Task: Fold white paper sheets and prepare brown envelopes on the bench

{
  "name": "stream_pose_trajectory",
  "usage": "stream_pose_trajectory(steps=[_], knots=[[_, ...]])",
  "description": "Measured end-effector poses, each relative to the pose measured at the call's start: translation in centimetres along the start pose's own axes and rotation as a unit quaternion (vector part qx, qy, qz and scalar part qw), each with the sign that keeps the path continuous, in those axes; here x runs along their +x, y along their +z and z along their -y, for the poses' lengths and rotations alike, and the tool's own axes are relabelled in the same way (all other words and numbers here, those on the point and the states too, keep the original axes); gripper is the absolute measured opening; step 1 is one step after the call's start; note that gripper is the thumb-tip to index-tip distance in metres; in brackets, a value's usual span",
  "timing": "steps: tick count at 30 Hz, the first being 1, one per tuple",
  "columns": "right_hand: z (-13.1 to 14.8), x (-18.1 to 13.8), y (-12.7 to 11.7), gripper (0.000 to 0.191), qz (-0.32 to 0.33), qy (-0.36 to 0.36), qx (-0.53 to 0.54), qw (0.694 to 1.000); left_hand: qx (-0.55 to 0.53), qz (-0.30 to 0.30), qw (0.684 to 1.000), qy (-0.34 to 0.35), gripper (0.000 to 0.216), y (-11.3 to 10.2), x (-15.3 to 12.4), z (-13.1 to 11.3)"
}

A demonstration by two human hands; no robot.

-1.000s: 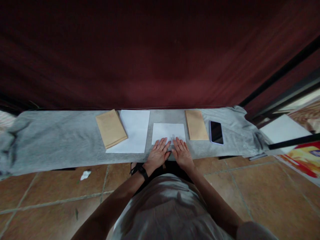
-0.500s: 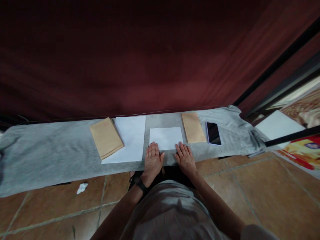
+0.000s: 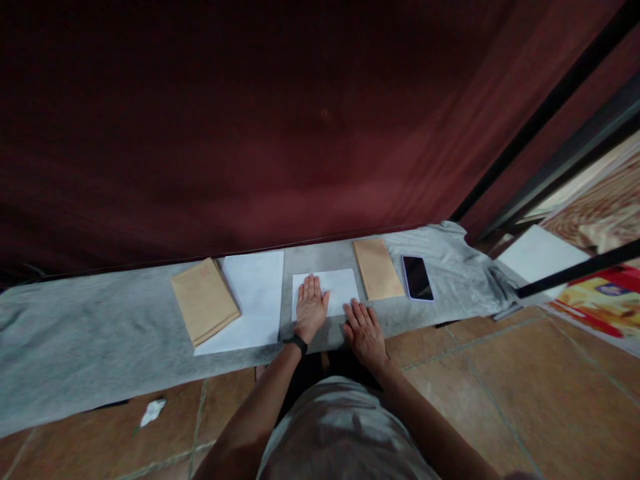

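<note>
A folded white sheet of paper (image 3: 340,288) lies on the grey cloth (image 3: 100,333) in front of me. My left hand (image 3: 311,307) rests flat on the left part of that sheet, fingers stretched out. My right hand (image 3: 364,331) lies flat at the sheet's near right corner, fingers also spread, partly on the cloth. Neither hand holds anything. A black band sits on my left wrist.
A larger white sheet (image 3: 247,300) lies to the left with a brown envelope (image 3: 204,300) on it. Another brown envelope (image 3: 377,269) and a dark phone (image 3: 417,277) lie to the right. A dark red curtain hangs behind. A white scrap (image 3: 153,411) is on the tiled floor.
My left hand has slid forward onto the folded sheet. My right hand stays near its close edge. The view has tilted up and the table appears lower in the picture.
</note>
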State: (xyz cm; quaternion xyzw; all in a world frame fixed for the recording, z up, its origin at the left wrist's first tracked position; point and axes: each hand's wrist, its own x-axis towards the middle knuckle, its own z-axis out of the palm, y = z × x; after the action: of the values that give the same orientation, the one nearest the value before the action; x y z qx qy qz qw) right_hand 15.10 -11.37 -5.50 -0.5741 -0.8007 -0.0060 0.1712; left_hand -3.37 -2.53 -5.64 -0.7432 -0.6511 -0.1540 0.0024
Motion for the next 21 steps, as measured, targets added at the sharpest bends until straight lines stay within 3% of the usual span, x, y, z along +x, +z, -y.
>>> stream_pose_trajectory(steps=[4, 11, 15, 21], knots=[[0.1, 0.0, 0.1, 0.053, -0.016, 0.009, 0.003, 1.0, 0.021, -0.03, 0.998, -0.045, 0.063, -0.4, -0.9, 1.7], [0.7, 0.5, -0.4, 0.05, -0.004, 0.032, 0.02, 0.999, 0.026, -0.084, 0.995, -0.043, 0.064, -0.4, -1.7, 2.2], [2.3, 3.7, -0.5, 0.05, 0.003, 0.052, 0.031, 0.998, 0.021, -0.084, 0.996, -0.028, 0.063, -0.6, -1.7, 2.2], [3.8, 10.2, 0.8, 0.047, 0.038, -0.023, 0.045, 0.998, 0.025, -0.052, 0.998, -0.036, 0.061, -1.1, -1.7, 2.4]])
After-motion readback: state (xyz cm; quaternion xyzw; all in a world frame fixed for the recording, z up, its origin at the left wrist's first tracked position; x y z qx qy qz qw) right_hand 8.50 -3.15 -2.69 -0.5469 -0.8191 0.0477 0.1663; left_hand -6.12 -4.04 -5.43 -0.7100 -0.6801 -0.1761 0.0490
